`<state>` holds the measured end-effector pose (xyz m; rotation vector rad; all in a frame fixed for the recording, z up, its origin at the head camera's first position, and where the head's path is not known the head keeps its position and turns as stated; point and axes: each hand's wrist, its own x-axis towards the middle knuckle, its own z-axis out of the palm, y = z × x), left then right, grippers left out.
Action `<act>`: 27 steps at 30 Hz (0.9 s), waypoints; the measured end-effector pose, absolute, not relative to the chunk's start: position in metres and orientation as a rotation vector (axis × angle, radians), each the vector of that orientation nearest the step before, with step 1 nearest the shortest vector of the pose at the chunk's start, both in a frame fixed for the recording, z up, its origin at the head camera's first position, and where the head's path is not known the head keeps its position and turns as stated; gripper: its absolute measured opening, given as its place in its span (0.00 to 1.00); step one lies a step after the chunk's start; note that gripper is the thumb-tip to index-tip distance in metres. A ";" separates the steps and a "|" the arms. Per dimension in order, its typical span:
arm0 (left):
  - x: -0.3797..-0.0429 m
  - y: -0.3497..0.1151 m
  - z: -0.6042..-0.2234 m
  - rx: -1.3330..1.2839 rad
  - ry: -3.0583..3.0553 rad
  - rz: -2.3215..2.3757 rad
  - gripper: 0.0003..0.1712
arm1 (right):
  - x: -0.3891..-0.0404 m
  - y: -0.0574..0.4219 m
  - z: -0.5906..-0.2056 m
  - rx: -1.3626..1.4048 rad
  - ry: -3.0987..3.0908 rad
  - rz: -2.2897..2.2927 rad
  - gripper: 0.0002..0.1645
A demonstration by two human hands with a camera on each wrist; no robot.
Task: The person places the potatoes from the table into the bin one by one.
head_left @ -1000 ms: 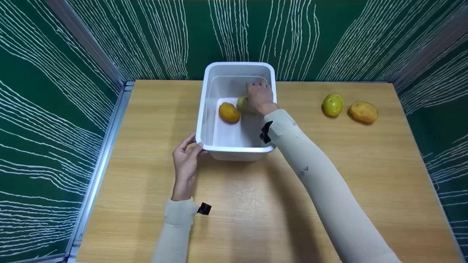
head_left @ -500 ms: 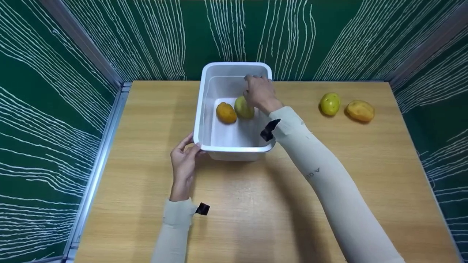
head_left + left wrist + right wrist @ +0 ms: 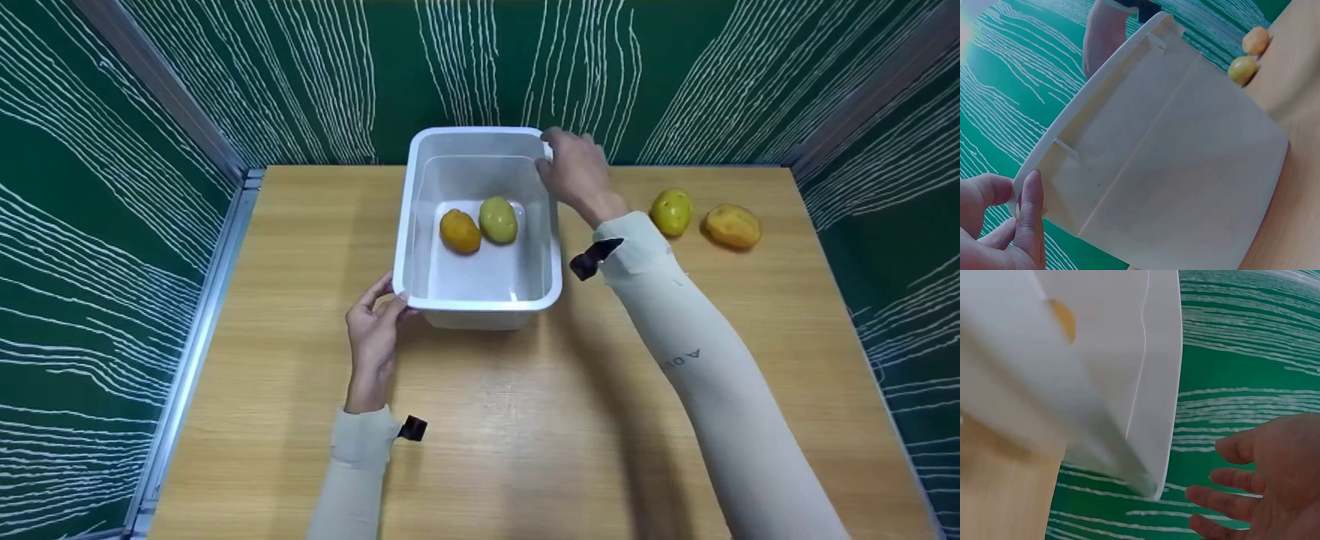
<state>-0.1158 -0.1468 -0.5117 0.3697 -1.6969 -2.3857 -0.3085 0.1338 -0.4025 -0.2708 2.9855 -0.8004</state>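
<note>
A white plastic tub (image 3: 480, 306) stands on the table, holding an orange-yellow mango (image 3: 460, 231) and a pale green mango (image 3: 498, 220) side by side on its floor. My left hand (image 3: 373, 330) pinches the tub's near left corner, thumb on the rim and fingers beneath it; the left wrist view shows the fingers (image 3: 1031, 208) at the rim from outside. Over the tub's far right corner is my right hand (image 3: 579, 171), holding nothing. In the right wrist view its fingers (image 3: 1224, 500) are spread and apart from the rim.
To the right on the wooden table (image 3: 480, 450) lie a green-yellow mango (image 3: 671, 212) and a yellow mango (image 3: 733, 226), close together. Green walls with white wavy lines (image 3: 435, 67) enclose the table at the back and sides.
My right hand has let go of the pale green mango inside the tub and moved up and right, out over the rim. The left hand keeps its grip on the corner.
</note>
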 end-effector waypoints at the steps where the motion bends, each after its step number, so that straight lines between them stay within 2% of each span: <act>1: -0.116 -0.147 -0.512 0.372 -1.695 -2.386 0.27 | -0.308 0.138 -0.403 -0.263 2.987 -0.812 0.28; 16: -0.119 -0.146 -0.510 0.484 -1.702 -2.366 0.26 | -0.303 0.205 -0.432 -0.099 2.967 -0.782 0.31; 23: -0.117 -0.147 -0.512 0.364 -1.705 -2.387 0.27 | -0.301 0.236 -0.448 -0.064 2.991 -0.714 0.32; 27: -0.117 -0.147 -0.512 0.386 -1.684 -2.390 0.26 | -0.299 0.252 -0.460 -0.071 3.022 -0.697 0.33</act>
